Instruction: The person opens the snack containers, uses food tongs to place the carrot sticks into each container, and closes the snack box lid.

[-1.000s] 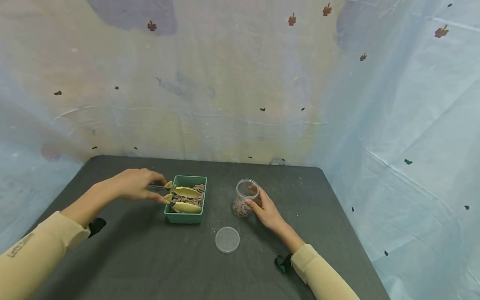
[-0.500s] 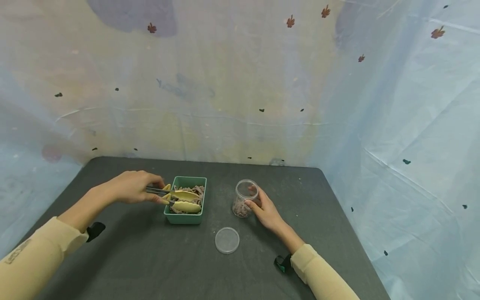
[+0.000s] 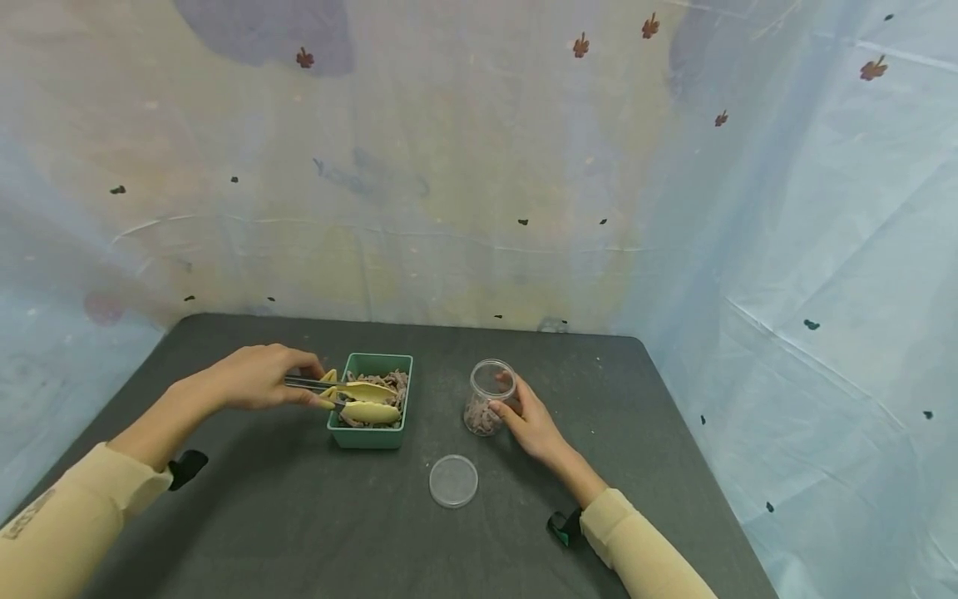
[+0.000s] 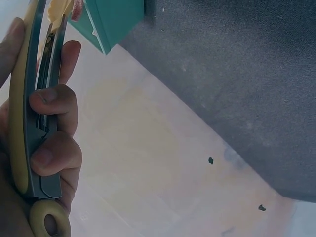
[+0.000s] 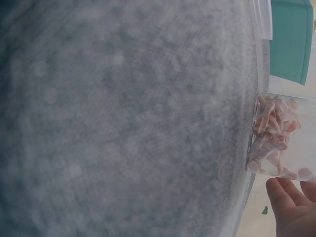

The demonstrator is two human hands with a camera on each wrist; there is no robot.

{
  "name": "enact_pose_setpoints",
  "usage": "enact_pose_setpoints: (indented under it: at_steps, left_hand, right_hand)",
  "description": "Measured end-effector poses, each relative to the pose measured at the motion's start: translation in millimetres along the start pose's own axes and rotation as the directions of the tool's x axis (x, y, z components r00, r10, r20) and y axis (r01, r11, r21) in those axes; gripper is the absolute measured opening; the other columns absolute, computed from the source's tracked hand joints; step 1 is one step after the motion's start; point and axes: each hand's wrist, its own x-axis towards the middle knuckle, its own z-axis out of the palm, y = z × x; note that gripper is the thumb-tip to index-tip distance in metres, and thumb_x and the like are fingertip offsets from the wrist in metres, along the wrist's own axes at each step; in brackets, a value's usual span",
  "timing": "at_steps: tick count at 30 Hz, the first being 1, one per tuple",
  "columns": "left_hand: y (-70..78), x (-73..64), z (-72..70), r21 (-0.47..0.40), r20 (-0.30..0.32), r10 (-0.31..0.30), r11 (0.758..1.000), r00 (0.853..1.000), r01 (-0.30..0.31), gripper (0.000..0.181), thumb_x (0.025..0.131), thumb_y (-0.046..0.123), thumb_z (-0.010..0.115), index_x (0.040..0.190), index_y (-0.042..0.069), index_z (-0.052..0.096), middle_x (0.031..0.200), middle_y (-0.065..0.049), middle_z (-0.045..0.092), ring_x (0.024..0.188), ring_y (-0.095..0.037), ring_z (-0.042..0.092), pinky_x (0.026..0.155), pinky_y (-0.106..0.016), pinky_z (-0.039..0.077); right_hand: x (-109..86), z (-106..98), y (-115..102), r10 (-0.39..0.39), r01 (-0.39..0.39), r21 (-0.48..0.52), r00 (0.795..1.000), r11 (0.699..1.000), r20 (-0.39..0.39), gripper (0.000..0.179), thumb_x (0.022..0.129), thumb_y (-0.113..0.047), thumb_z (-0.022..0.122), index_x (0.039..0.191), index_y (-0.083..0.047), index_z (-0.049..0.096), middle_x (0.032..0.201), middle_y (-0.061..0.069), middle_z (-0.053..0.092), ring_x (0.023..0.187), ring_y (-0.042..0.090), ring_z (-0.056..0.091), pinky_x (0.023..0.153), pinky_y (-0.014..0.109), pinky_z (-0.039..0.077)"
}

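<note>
A cream sleeve (image 3: 82,512) leads to the left grip (image 3: 254,378), a bare hand with fingers curled around the handles of the tongs (image 3: 370,413). The tongs reach rightward from this grip, their yellow ends slightly parted over the green container (image 3: 367,438), which stands just right of the left grip. Brownish meat slices (image 3: 397,379) lie inside; whether the yellow ends touch them I cannot tell. Farther right, on the dark surface (image 3: 299,524), a round clear lid (image 3: 453,482) lies flat, between the two grips and nearer the person than either. The clear jar (image 3: 482,406), uncovered and upright, sits at the right grip's left side, with pinkish slices in its lower part. The right grip (image 3: 535,426) is curved partway closed around the jar, thumb on the near side.
</note>
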Motion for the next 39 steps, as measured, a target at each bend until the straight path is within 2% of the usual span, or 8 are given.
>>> enact_pose_setpoints:
  at_steps: [3, 8, 14, 18, 30, 39]
  left_hand:
    - [-1.4, -1.4, 0.8, -0.003, -0.008, -0.01, 1.0, 1.0, 0.009, 0.048, 0.091, 0.062, 0.072, 0.117, 0.022, 0.074, 0.115, 0.003, 0.073, 0.097, -0.02, 0.07, 0.078, -0.048, 0.057]
    - [-2.9, -4.4, 0.1, -0.023, -0.015, -0.026, 0.999, 1.0, 0.025, 0.047, 0.092, 0.06, 0.072, 0.118, 0.021, 0.075, 0.116, 0.002, 0.073, 0.097, -0.021, 0.069, 0.077, -0.048, 0.057]
    - [-5.2, -9.4, -1.0, -0.062, -0.025, -0.042, 0.997, 0.999, 0.041, 0.049, 0.093, 0.059, 0.071, 0.12, 0.019, 0.074, 0.118, -0.001, 0.073, 0.1, -0.024, 0.07, 0.077, -0.049, 0.058]
    - [-6.1, -12.6, -2.4, -0.083, -0.041, -0.053, 0.995, 0.998, 0.049, 0.048, 0.093, 0.058, 0.072, 0.12, 0.019, 0.074, 0.116, -0.001, 0.073, 0.097, -0.023, 0.07, 0.075, -0.048, 0.058]
    - [-8.7, -20.9, -6.8, -0.12, -0.067, -0.076, 0.99, 0.995, 0.068, 0.044, 0.094, 0.052, 0.074, 0.12, 0.017, 0.074, 0.114, 0.002, 0.073, 0.095, -0.018, 0.069, 0.074, -0.045, 0.056]
    - [-9.5, -23.4, -9.4, -0.135, -0.084, -0.093, 0.987, 0.992, 0.081, 0.046, 0.094, 0.055, 0.073, 0.12, 0.017, 0.074, 0.114, 0.003, 0.074, 0.096, -0.018, 0.069, 0.074, -0.045, 0.056]
  right_hand:
    - [1.2, 1, 7, 0.0, 0.0, -0.005, 1.0, 1.0, 0.004, 0.06, 0.109, -0.015, 0.059, 0.157, 0.01, 0.032, 0.156, 0.031, 0.041, 0.141, 0.05, 0.046, 0.109, 0.06, 0.045]
    - [3.3, 3, 21, 0.0, 0.0, -0.01, 1.0, 1.0, -0.018, 0.058, 0.108, -0.017, 0.06, 0.158, 0.001, 0.036, 0.156, 0.024, 0.044, 0.139, 0.046, 0.05, 0.109, 0.058, 0.046]
    - [3.1, 4, 22, 0.013, -0.014, -0.027, 1.0, 1.0, -0.025, 0.059, 0.108, -0.025, 0.061, 0.158, -0.005, 0.038, 0.156, 0.016, 0.046, 0.139, 0.038, 0.053, 0.109, 0.051, 0.049]
    - [3.3, 4, 22, 0.02, -0.021, -0.046, 1.0, 0.999, -0.024, 0.06, 0.108, -0.028, 0.061, 0.158, -0.004, 0.038, 0.157, 0.015, 0.046, 0.139, 0.035, 0.054, 0.109, 0.048, 0.049]
    - [2.6, 4, 23, 0.03, -0.032, -0.056, 0.999, 0.998, -0.027, 0.06, 0.108, -0.026, 0.061, 0.159, -0.005, 0.037, 0.157, 0.015, 0.045, 0.137, 0.034, 0.055, 0.107, 0.045, 0.051]
    - [2.1, 3, 24, 0.018, -0.019, -0.052, 1.0, 0.998, -0.021, 0.06, 0.108, -0.024, 0.061, 0.158, -0.004, 0.036, 0.157, 0.016, 0.046, 0.139, 0.034, 0.054, 0.109, 0.045, 0.05]
